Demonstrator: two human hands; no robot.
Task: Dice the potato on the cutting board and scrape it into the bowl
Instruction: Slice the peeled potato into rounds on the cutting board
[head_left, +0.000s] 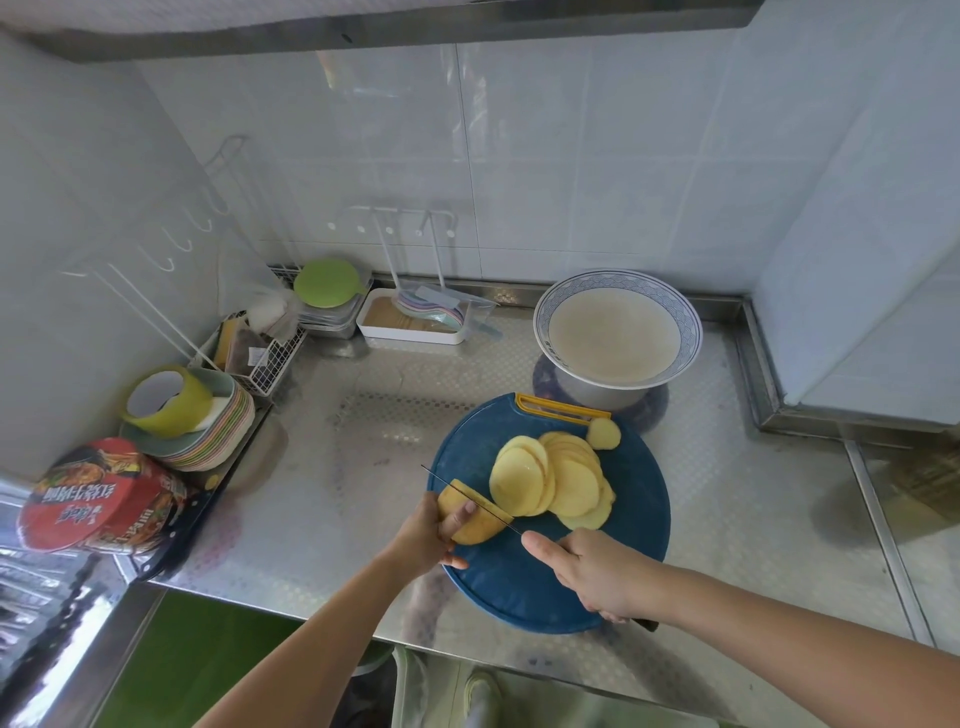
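Note:
A round blue cutting board lies on the steel counter. On it a fan of several yellow potato slices leans to the right, with a small end piece near the board's yellow handle. My left hand grips the uncut potato end at the board's left edge. My right hand holds a knife, whose thin blade runs across the top of that potato piece. The bowl, white with a blue patterned rim, stands behind the board.
At the left stand a stack of coloured plates with a yellow-green ring on top and a red instant-noodle cup. A wire basket, green-lidded containers and a white tray line the back wall. The counter's front edge runs just below the board.

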